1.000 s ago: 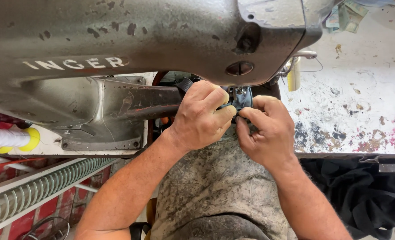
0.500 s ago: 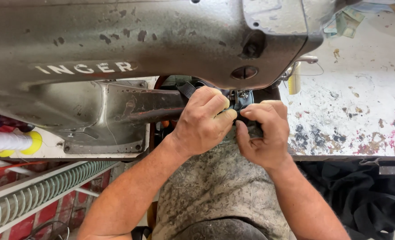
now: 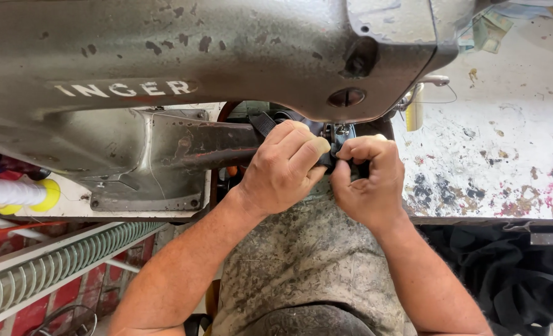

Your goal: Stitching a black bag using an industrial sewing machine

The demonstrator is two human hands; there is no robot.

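A: Item one, nearest: lap in a speckled grey apron [image 3: 307, 261], both forearms reaching forward over it.

B: Item two?

A: Left hand [image 3: 282, 168], fingers curled tight and pinching a dark strap [image 3: 264, 122] that runs over the machine's narrow arm [image 3: 208, 144]. Right hand [image 3: 366, 180], also curled shut, thumb and forefinger nipped on the same dark piece just under the needle [image 3: 337, 132]. The two hands touch, knuckle to knuckle.

B: So where does the work lie?

A: At the tip of the arm, directly below the head of the old grey sewing machine [image 3: 195, 56]. Most of the piece is hidden by the fingers; its full shape cannot be told.

B: Handling note?

A: A judgement only: keep the strap flat and taut between both pinches, edges lined up with the needle, fingertips kept to the sides of the needle's path. Guide, don't drag, since a pull could bend the needle or skew the seam.

B: Farther off?

A: White bench top [image 3: 506, 143] spattered with paint, right of the machine; a small yellowish spool [image 3: 415, 107] by the head; black cloth [image 3: 513, 274] hanging below the bench edge. Left: a white thread cone with a yellow end [image 3: 21, 194] and a ribbed grey hose [image 3: 52, 274].
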